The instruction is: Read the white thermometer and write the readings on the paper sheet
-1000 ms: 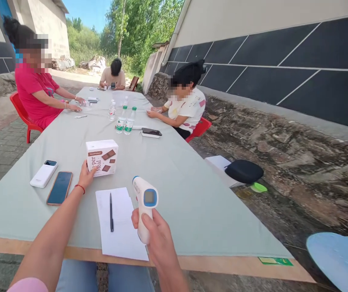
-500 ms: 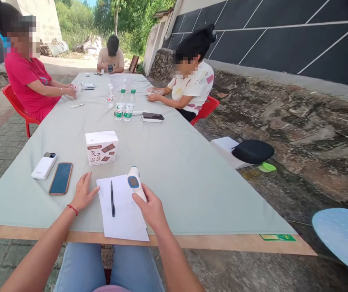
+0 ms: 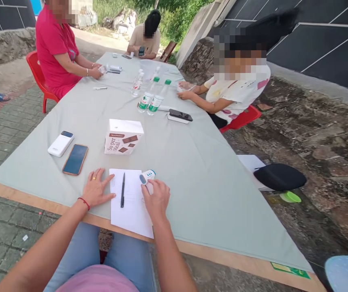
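My right hand [image 3: 156, 198] grips a white and blue infrared thermometer [image 3: 147, 177], which lies low on the right edge of a white paper sheet [image 3: 131, 205]. A black pen [image 3: 122, 195] rests along the middle of that sheet. My left hand [image 3: 95, 190] lies flat with spread fingers on the green tablecloth, touching the sheet's left edge. Behind the paper stands a white snack box [image 3: 123, 136] with brown print.
A phone [image 3: 75, 159] and a white power bank [image 3: 60, 143] lie left of the box. Water bottles [image 3: 151, 97] and another phone [image 3: 180, 115] sit mid-table. Three other people sit around the long table [image 3: 192, 174] on red chairs. A black cushion [image 3: 279, 177] lies on the ground at right.
My right hand lowered the thermometer from the air down onto the paper. My left hand left the box and settled flat beside the sheet. The view tilted and shifted.
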The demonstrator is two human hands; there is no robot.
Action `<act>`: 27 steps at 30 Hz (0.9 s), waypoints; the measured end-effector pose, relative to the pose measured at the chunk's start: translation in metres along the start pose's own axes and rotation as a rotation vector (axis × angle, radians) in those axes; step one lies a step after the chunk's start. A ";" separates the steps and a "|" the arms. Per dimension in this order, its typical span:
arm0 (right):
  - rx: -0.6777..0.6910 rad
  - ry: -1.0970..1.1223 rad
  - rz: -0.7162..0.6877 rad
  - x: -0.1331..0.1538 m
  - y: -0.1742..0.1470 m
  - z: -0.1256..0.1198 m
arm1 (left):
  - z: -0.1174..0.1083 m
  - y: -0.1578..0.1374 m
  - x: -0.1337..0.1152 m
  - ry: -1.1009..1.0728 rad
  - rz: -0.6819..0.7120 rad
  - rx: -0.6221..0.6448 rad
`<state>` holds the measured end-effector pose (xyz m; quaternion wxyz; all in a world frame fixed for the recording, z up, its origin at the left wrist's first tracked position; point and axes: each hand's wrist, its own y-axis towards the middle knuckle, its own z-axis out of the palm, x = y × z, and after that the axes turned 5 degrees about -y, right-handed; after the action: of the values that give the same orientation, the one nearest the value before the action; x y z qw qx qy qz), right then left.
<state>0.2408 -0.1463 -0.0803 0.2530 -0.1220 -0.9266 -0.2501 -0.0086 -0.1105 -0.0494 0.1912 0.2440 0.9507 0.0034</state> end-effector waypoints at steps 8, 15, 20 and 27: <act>0.429 -0.102 -0.015 0.061 -0.002 0.027 | 0.001 -0.002 -0.004 0.014 0.005 0.007; 0.318 0.367 -0.085 0.041 -0.001 0.021 | -0.002 -0.002 -0.008 0.004 0.002 0.002; 0.254 0.711 0.073 0.039 -0.018 0.019 | 0.000 -0.002 -0.009 -0.012 0.011 -0.013; 0.366 0.853 0.244 0.064 -0.021 0.024 | -0.003 -0.002 -0.011 0.009 0.005 -0.011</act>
<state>0.1703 -0.1449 -0.0726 0.6556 -0.0699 -0.7477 -0.0790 -0.0014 -0.1173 -0.0431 0.1880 0.2456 0.9509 0.0102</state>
